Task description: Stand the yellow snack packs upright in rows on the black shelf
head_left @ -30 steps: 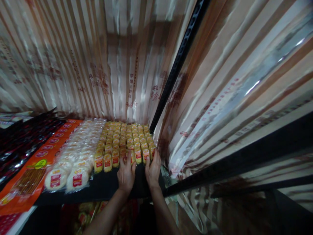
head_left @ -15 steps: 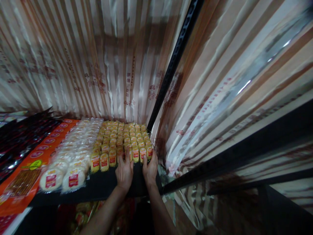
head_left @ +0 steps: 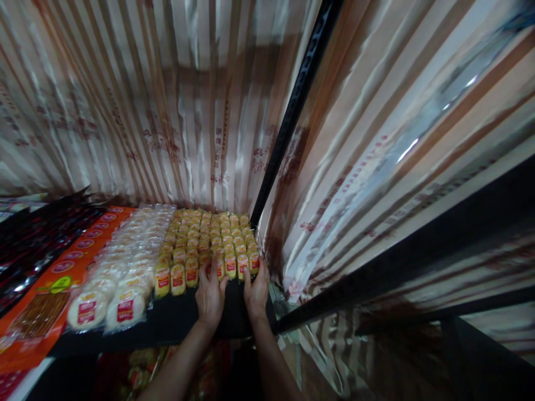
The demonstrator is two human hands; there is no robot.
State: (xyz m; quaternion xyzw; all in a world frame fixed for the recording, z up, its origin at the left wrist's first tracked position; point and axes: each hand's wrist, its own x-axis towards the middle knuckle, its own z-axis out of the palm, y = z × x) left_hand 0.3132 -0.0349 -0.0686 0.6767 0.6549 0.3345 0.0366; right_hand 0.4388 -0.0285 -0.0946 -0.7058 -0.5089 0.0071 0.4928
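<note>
Grip of both spread hands (head_left: 232, 292) presses the front yellow packets (head_left: 209, 242).

The small packets (head_left: 209, 239) on the black shelf (head_left: 175, 320) are yellow with red labels. Just left of them, the round cakes (head_left: 121, 278) are pale white in clear wrap, each bearing a red and yellow label. Further left of the yellow packets lie orange packs (head_left: 62, 273) with red ovals, then dark glossy packs (head_left: 33, 239). Behind the yellow packets hang cream and brown striped sheets (head_left: 188, 100) with red print.
</note>
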